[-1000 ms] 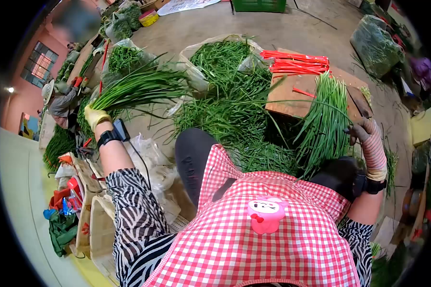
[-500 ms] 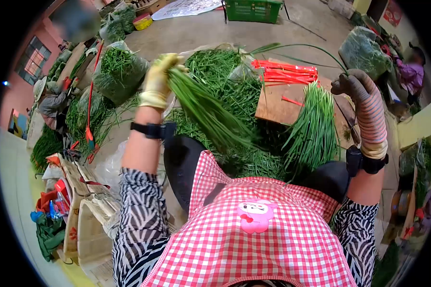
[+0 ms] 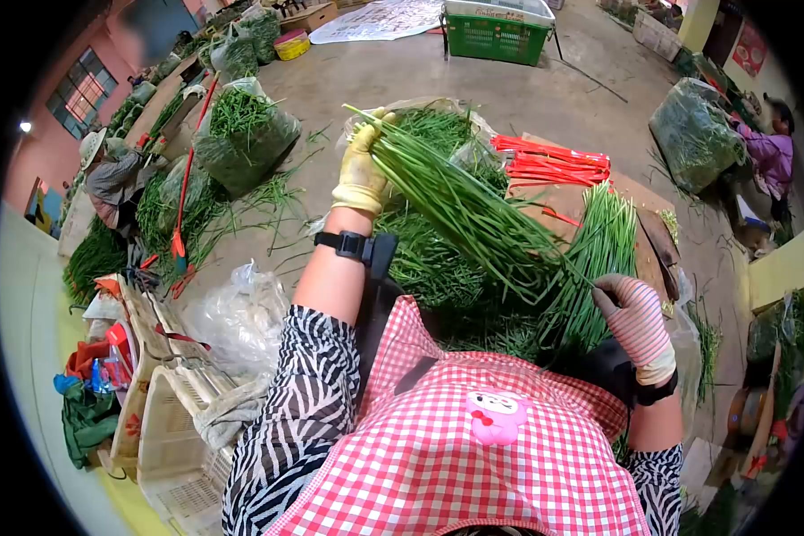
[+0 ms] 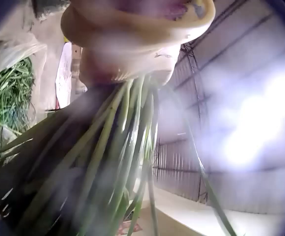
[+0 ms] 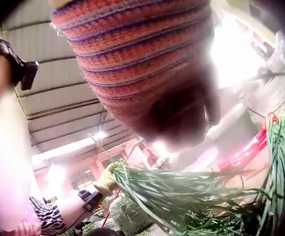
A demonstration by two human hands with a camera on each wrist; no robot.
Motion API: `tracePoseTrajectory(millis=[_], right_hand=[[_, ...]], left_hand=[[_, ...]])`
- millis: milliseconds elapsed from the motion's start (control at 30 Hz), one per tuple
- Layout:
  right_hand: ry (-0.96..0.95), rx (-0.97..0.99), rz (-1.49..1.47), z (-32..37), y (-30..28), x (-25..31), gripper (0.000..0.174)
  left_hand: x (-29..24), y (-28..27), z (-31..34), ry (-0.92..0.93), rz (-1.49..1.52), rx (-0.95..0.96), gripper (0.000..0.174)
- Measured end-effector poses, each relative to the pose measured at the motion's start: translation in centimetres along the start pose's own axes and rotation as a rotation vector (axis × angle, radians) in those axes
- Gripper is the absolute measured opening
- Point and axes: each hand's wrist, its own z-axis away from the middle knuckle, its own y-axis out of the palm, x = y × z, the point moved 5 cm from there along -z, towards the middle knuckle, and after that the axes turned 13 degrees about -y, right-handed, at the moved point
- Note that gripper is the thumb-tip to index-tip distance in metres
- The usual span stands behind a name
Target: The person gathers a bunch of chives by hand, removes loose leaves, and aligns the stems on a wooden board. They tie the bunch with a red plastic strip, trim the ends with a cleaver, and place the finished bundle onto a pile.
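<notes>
Head view shows, at the left, a plastic bag of greens point(image 3: 241, 134) on the floor. Beside it the left hand point(image 3: 362, 170), in a yellow glove, is raised, and its fingers are closed around the stem end of a chive bunch point(image 3: 473, 214). The bunch slants down to the right, above the loose chives point(image 3: 598, 241) that lie on a wooden board point(image 3: 639, 192) near red ties point(image 3: 549, 161). The right hand point(image 3: 632, 313), in a striped glove, has curled fingers at the leaf tips; I cannot tell if it grips them.
</notes>
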Motion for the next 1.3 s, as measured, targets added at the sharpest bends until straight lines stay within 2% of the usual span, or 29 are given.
tracePoseTrajectory(millis=[100,167,233,300,333,433,467,533,700,767,800,833,900,933,1000,1100,1167,1233,1300], right_hand=[[0.058,0.030,-0.188,0.6,2.3,-2.5,0.021],[0.145,0.142,-0.423,-0.2,3.8,-1.8,0.026],[0.283,0.267,-0.660,-1.5,5.3,-1.0,0.028],[0.281,0.346,-0.896,-3.4,6.1,1.1,0.032],[0.302,0.324,-0.996,-4.3,7.1,1.8,0.034],[0.195,0.210,-1.001,-6.7,8.8,3.6,0.032],[0.224,0.201,-0.975,-7.1,8.9,3.9,0.031],[0.295,0.165,-0.947,-7.6,9.1,3.8,0.031],[0.225,0.223,-0.976,-7.7,11.9,4.8,0.033],[-0.039,0.096,-0.784,-7.6,14.5,5.3,0.034],[0.040,0.124,-0.744,-7.3,14.6,6.2,0.036],[-0.023,0.081,-0.570,-7.4,15.4,6.5,0.039],[-0.091,0.136,-0.278,-7.5,16.1,7.0,0.035],[-0.043,0.151,-0.261,-7.7,16.6,6.8,0.036],[-0.128,0.148,-0.172,-7.8,16.7,6.7,0.033],[-0.255,0.110,-0.189,-7.8,15.3,6.8,0.028],[-0.329,0.107,-0.200,-8.2,14.0,6.4,0.026],[-0.210,0.111,-0.319,-8.6,11.9,5.4,0.027],[-0.048,0.221,-0.453,-8.9,10.8,3.6,0.034]], left_hand=[[-0.5,0.7,1.4,0.010,-0.169,-0.010,0.032],[-0.3,3.0,3.0,-0.010,-0.287,-0.003,0.029],[0.7,5.1,4.0,-0.073,-0.321,0.142,0.029],[1.6,6.8,4.7,-0.130,-0.432,0.172,0.029],[2.4,7.2,4.9,-0.152,-0.430,0.203,0.037],[3.5,9.5,5.7,-0.165,-0.488,0.292,0.049],[3.4,9.6,5.7,-0.160,-0.452,0.291,0.057],[3.1,8.0,4.9,-0.114,-0.369,0.244,0.056],[3.6,6.1,4.4,-0.113,-0.297,0.121,0.041],[4.6,8.4,6.4,-0.116,-0.253,0.041,0.033],[5.5,8.4,6.9,-0.132,-0.269,-0.006,0.035],[6.6,7.9,7.2,-0.149,-0.287,-0.053,0.037],[9.6,7.6,8.0,-0.154,-0.231,-0.148,0.036],[10.8,6.7,8.0,-0.148,-0.230,-0.189,0.036],[11.8,5.9,8.2,-0.131,-0.242,-0.285,0.033],[11.5,5.8,8.2,-0.151,-0.229,-0.317,0.033],[10.3,5.5,7.5,-0.105,-0.383,-0.259,0.032],[9.6,4.9,7.1,-0.086,-0.278,-0.130,0.032],[8.4,5.4,7.1,-0.143,-0.333,0.038,0.036]])
